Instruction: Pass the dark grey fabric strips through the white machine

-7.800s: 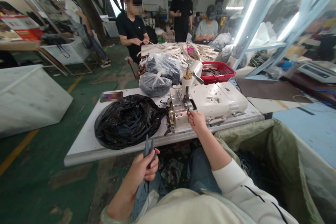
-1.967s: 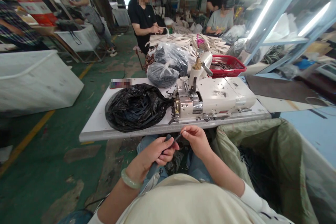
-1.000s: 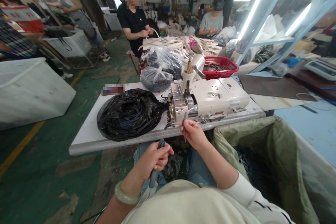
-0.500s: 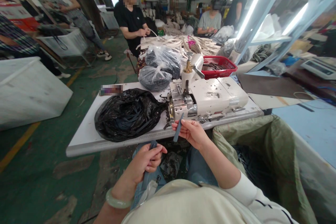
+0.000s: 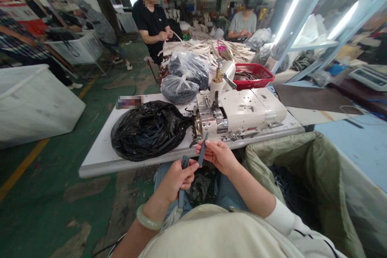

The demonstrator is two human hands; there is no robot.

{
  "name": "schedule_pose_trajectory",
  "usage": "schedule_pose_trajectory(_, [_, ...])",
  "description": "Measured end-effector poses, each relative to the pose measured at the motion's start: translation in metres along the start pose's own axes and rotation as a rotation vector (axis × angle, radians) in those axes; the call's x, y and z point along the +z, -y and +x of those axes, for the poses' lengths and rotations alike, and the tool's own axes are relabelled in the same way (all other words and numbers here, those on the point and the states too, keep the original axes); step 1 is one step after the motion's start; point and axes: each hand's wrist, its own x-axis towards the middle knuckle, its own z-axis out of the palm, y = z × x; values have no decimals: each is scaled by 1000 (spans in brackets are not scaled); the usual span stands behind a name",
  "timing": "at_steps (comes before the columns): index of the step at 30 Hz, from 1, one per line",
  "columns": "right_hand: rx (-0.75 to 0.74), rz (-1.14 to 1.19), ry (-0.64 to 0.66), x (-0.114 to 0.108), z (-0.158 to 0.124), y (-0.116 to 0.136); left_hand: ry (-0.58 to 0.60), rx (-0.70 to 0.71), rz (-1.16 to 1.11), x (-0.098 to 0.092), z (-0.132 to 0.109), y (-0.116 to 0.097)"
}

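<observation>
**Single strip between your hands, machine just beyond**

Your right hand [image 5: 220, 156] pinches a single strip [image 5: 202, 152], blue-grey, between thumb and fingers, tilted, upper end leaning right. Your left hand [image 5: 178, 177] is curled shut around a folded strip [image 5: 184, 163]: loop showing above the fist, tail hanging below. Left fingertips sit at the single strip's lower end; touching or just short, cannot tell.

Both hands are at the near edge of the white table [image 5: 99, 149], in front of the skiving-type machine [image 5: 254, 109]. No strip visibly runs from your hands into it.

Progress, as judged: one piece is apart from the folded length; the left hand's share looks unfinished. Plenty remains, by the look of the coiled dark strips in the black bag [image 5: 127, 145], left on the table. Dark pieces [image 5: 282, 183] lie inside the green sack [image 5: 302, 139] to your right; finished or scrap, the view does not settle.

Hard to make out: layers inside your left fist, uncounted; the single strip's middle, partly behind your right fingers; the sack's depths, in shadow. A blurred patch masks something at the table's far left. Your left forearm runs off the near edge of view.
</observation>
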Motion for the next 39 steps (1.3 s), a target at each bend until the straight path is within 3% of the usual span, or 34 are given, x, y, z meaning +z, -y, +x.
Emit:
schedule_pose_trajectory(7, [-66,60,96,-2,3,-10,124,-150,-109,0,8,6])
schedule_pose_trajectory(13, [-123,-138,-322,-29,56,27,73,-155,-133,-13,11,9])
schedule_pose_trajectory(17, [-82,-159,-397,-39,82,46,52,-191,-279,-25,6,8])
schedule_pose_trajectory(22, [-70,-179,-504,-38,94,51,64,-219,-477,-41,0,12])
schedule_pose_trajectory(26, [-159,-203,-638,-35,97,57,6,-128,-456,-46,-3,15])
schedule_pose_trajectory(30, [-355,-245,-856,-54,65,68,-53,-2,-327,-42,-7,12])
schedule_pose_trajectory(33, [-499,-400,-1114,-105,3,72,-23,29,-303,-37,-9,8])
schedule_pose_trajectory(35, [-510,-884,-1427,-149,-44,72,26,25,-309,-33,-9,4])
schedule_pose_trajectory(37, [-464,-1282,-1607,-180,-79,69,81,0,-323,-29,-7,1])
schedule_pose_trajectory(39, [-485,-1437,-1564,-184,-95,63,141,-40,-335,-22,-4,-1])
